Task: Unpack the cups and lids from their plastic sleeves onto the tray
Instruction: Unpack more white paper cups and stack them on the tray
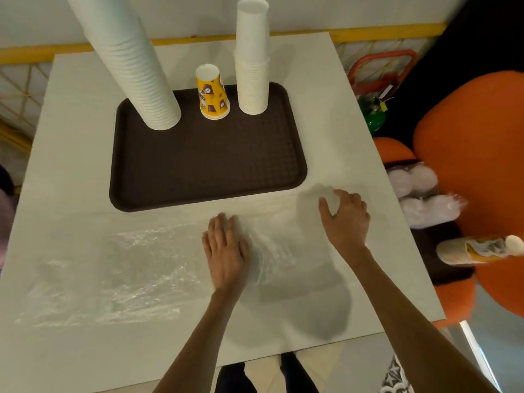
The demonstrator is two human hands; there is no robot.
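**Hands flatten sleeve as cups stand on tray**

The left hand presses flat, fingers straight, on a clear plastic sleeve spread across the tabletop. The right hand curls around its crumpled end. Beyond them, the brown tray carries a tall white cup stack, a yellow cup stack and a second white stack. Sleeved lids lie on an orange chair.

No wording could be read; the print on the far yellow cup was too blurred.
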